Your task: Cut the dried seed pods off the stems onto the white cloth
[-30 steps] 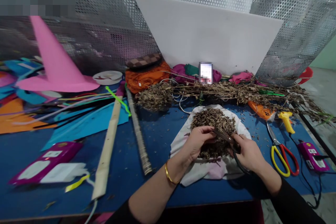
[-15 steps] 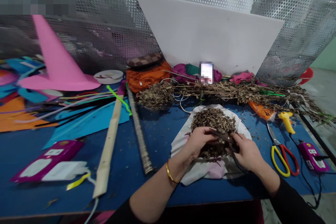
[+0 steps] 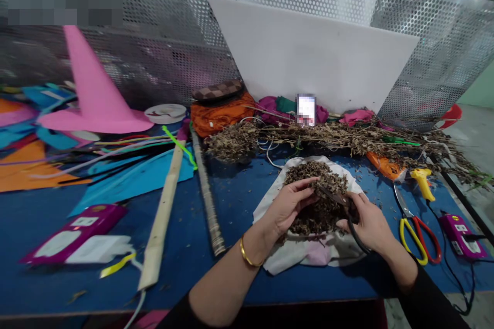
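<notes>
While the pile of dried plant bits (image 3: 318, 218) looks much as it does a moment back, the hands around it don't — that's the bit we're watching. Half a second earlier our left hand (image 3: 291, 203) has its fingers bunched at the tips of the dark scissors (image 3: 332, 195); now those fingers are parted and a little clear of the metal, over the left side of the heap. They're loosely curled, and we honestly can't tell whether a scrap is pinched in there.

Our right hand (image 3: 366, 221) is closed around the scissors' dark handle, same as before, with the blades angled up and left over the heap. More of the blade shows now that the left fingers aren't crowding it, though we can't make out how far the blades are spread. We'd read that as a gap between snips, with the left hand loosening its hold while the right stays ready to cut.

As for the pile, it's sitting on the white cloth (image 3: 266, 208) on the blue tabletop (image 3: 239, 200), right under both hands. Behind it lies the long bundle of dried stems (image 3: 343, 139) — no hand on that one — and the red-and-yellow-handled scissors (image 3: 420, 239) lie off to our right, untouched.
</notes>
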`<action>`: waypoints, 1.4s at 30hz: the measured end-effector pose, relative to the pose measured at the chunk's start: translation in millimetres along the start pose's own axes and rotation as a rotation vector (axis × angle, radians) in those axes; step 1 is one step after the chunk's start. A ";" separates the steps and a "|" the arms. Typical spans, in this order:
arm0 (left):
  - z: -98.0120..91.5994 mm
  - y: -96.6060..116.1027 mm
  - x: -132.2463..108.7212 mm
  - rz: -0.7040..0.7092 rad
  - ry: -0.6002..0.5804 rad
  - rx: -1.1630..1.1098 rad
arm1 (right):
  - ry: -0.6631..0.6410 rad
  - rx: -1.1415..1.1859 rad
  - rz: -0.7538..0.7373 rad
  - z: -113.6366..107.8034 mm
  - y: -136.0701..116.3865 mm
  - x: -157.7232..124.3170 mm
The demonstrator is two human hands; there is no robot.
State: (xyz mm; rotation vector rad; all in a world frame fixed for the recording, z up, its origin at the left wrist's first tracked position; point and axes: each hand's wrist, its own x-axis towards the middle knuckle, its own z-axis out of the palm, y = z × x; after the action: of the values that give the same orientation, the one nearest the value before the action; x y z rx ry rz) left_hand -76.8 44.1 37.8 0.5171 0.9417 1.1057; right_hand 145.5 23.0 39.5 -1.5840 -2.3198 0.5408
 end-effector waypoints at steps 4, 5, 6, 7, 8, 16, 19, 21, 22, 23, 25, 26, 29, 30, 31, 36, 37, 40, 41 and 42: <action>1.0 -3.9 1.3 0.017 0.016 -0.016 | -0.040 -0.001 -0.039 0.2 0.1 0.0; 1.3 -6.1 1.9 0.019 0.027 -0.016 | -0.044 -0.006 -0.045 1.0 -0.9 0.0; 1.7 -8.6 2.6 0.019 0.039 -0.014 | -0.047 -0.013 -0.048 1.8 -2.3 0.1; 2.2 -11.1 3.2 0.021 0.052 -0.010 | -0.049 -0.024 -0.048 2.6 -3.7 0.3; 2.6 -13.3 3.7 0.022 0.065 -0.005 | -0.049 -0.037 -0.046 3.3 -5.2 0.4; 3.5 -15.2 3.5 0.010 0.062 0.024 | -0.036 -0.100 -0.039 9.3 -5.1 -1.4; 2.4 -12.9 2.5 0.001 0.050 0.029 | -0.024 -0.076 -0.043 10.9 -1.5 -2.3; 1.8 -12.2 1.9 0.003 0.061 0.029 | -0.025 -0.058 -0.059 11.0 0.0 -2.3; 1.7 -12.1 1.8 0.005 0.068 0.029 | -0.028 -0.055 -0.064 10.9 0.1 -2.3; 1.6 -12.3 1.8 0.007 0.074 0.031 | -0.030 -0.057 -0.067 10.8 -0.3 -2.1; 1.7 -13.4 2.0 0.011 0.076 0.049 | -0.026 -0.081 -0.064 10.8 -2.3 -1.8; 1.9 -14.2 2.1 0.010 0.074 0.066 | -0.019 -0.098 -0.062 10.8 -3.7 -1.7; 2.7 -16.6 2.1 0.012 0.070 0.128 | -0.012 -0.143 -0.062 11.2 -7.0 -1.3; 3.1 -17.1 2.0 0.017 0.073 0.144 | -0.021 -0.150 -0.059 11.3 -7.3 -1.2; 3.4 -17.4 1.9 0.022 0.075 0.155 | -0.032 -0.150 -0.054 11.3 -7.2 -1.2; 3.4 -16.7 1.9 0.028 0.066 0.170 | -0.056 -0.097 -0.052 11.6 -2.7 -2.1; 3.2 -16.4 2.1 0.025 0.066 0.168 | -0.053 -0.091 -0.055 12.0 -1.7 -2.2; 2.4 -15.9 2.9 0.014 0.069 0.162 | -0.044 -0.085 -0.064 13.4 0.2 -2.3; 2.3 -15.8 3.1 0.012 0.071 0.163 | -0.044 -0.086 -0.065 13.7 0.2 -2.2; 2.2 -15.7 3.2 0.010 0.072 0.164 | -0.048 -0.085 -0.066 13.7 -0.2 -1.9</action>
State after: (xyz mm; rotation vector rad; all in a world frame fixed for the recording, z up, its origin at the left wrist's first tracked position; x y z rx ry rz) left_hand -66.3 41.0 25.8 0.6190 1.1003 1.0669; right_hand 140.1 19.1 27.3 -1.5408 -2.4519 0.4761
